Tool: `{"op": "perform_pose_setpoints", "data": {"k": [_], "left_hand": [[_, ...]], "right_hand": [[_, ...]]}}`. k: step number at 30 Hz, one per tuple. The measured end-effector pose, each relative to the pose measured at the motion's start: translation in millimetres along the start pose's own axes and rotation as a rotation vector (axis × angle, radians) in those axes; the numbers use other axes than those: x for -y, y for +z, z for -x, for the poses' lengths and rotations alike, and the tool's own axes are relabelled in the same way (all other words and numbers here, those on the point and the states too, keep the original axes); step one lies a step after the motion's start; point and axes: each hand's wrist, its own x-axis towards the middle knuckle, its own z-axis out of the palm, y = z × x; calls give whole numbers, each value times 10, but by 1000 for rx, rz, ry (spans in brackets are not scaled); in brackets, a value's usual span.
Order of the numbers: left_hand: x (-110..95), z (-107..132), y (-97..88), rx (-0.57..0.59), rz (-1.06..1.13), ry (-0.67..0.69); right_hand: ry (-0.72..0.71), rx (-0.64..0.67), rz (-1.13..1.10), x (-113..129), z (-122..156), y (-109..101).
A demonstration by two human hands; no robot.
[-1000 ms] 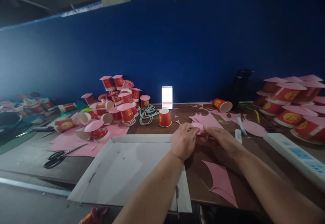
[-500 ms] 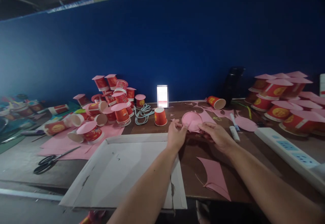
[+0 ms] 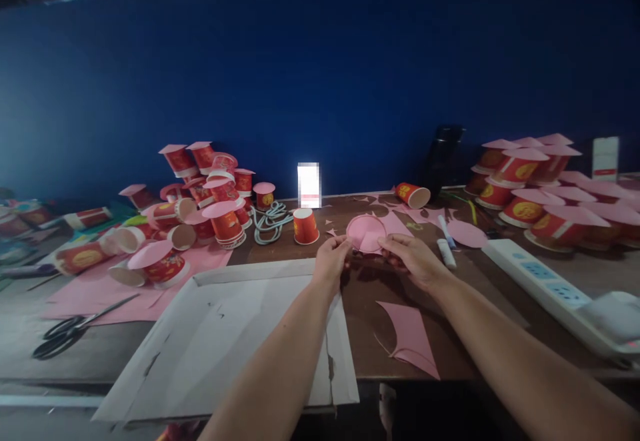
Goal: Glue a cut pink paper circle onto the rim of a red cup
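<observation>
Above the brown tabletop, a round pink paper disc (image 3: 364, 229) is held between both hands. My left hand (image 3: 331, 260) pinches its left edge with thumb and fingers. The right edge is gripped by my right hand (image 3: 407, 258), also closed in a pinch. A rim-like line runs along the disc, and a flap or crease shows on its lower right part. Just to the left stands a red paper cup (image 3: 305, 226), upside down or upright I cannot tell. A cut pink paper scrap (image 3: 413, 341) lies on the table nearer to me.
Red cups with pink paper tops (image 3: 223, 218) crowd the left, beside scissors (image 3: 65, 334). More are stacked right (image 3: 547, 218). A white box lid (image 3: 215, 341) lies front left, a power strip (image 3: 540, 278) right. A glue stick (image 3: 447, 253) and tipped cup (image 3: 413, 195) lie behind.
My view has turned slightly right, so things sit further left. Both hands still hold the pink disc, whose lower right part now shows a flap or crease.
</observation>
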Motion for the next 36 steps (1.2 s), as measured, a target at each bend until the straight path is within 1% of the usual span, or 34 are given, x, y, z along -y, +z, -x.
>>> {"op": "perform_pose_setpoints", "data": {"k": [2,6,10,15,18,28,32,36], "left_hand": [[12,-15,-11,26,7,18],[21,-32,-24,18,10,14],[18,-29,-25,43,-7,9],[31,-32,-27,83,-13,-17],[32,-28,-28,102,-15,-20],[-19,13,-9,85,-85,-54],[-17,15,-14,104,-105,-42],[-17,20,-13,92,-110,-51]], "right_hand": [[-9,-5,-9,-22,-15,-11],[-19,-8,-7,-40,-28,-18],[-32,-6,29,-43,-28,-11],[-89,-73,109,-63,-35,-13],[-122,-86,166,-75,-41,-9],[-165,-115,282,-67,-45,-2],[-186,-119,291,-87,-55,-6],[-206,-140,325,-86,-48,-3]]}}
